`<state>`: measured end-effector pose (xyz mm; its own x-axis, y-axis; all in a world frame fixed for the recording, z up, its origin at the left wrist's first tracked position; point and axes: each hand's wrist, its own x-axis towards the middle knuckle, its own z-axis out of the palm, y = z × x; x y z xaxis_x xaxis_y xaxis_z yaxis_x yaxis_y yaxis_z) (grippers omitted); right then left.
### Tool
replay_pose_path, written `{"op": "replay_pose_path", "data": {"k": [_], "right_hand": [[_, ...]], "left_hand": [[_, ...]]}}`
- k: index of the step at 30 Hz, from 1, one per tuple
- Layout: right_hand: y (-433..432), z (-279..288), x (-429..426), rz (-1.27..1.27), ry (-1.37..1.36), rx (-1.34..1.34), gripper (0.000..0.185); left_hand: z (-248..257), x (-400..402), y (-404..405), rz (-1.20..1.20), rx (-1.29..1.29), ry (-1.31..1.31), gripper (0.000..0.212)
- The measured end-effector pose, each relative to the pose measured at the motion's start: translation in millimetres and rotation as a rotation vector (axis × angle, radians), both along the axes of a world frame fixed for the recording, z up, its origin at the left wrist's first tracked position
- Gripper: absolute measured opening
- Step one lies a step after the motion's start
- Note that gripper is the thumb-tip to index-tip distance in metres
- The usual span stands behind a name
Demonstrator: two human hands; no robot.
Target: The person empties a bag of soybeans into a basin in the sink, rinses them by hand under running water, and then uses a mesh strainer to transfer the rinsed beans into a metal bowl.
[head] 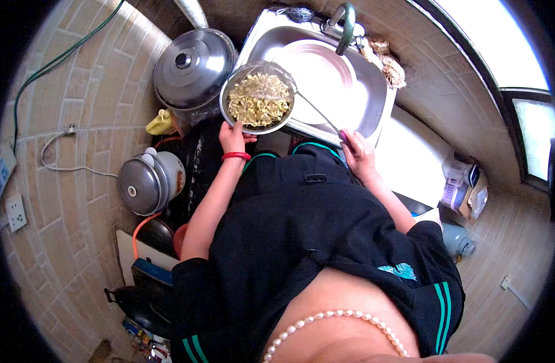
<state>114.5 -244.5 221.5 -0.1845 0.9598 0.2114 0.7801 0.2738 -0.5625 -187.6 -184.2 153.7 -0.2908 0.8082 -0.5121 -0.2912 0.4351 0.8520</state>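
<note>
A metal bowl (pixel 224 110) holding bean sprouts (pixel 259 100) is in my left hand (pixel 233 137), gripped by its near rim beside the sink's left corner. My right hand (pixel 359 153) is closed around the handle of a long-handled wire strainer (pixel 320 109), whose head lies over the far right part of the bowl, above the sprouts. Inside the steel sink (pixel 372 95) is a large pale round basin (pixel 318 68); its contents are too bright to make out. A red bangle circles my left wrist.
A large lidded pot (pixel 193 68) stands left of the bowl, near a yellow jug (pixel 160 122). An electric cooker (pixel 143 183) is farther left. The faucet (pixel 346 29) arches over the sink's back edge. Plastic containers (pixel 456 183) sit at the right.
</note>
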Motion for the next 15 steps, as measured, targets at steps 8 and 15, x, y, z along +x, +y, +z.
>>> {"op": "replay_pose_path", "data": {"k": [8, 15], "right_hand": [[-1.5, -28.0, 16.9, -0.403, 0.425, -0.477, 0.027], [8.4, -61.7, 40.6, -0.504, 0.408, -0.492, 0.032]], "left_hand": [[-1.5, 0.5, -0.8, 0.015, 0.004, -0.008, 0.015], [-1.8, 1.3, 0.1, 0.02, 0.025, -0.006, 0.013]]}}
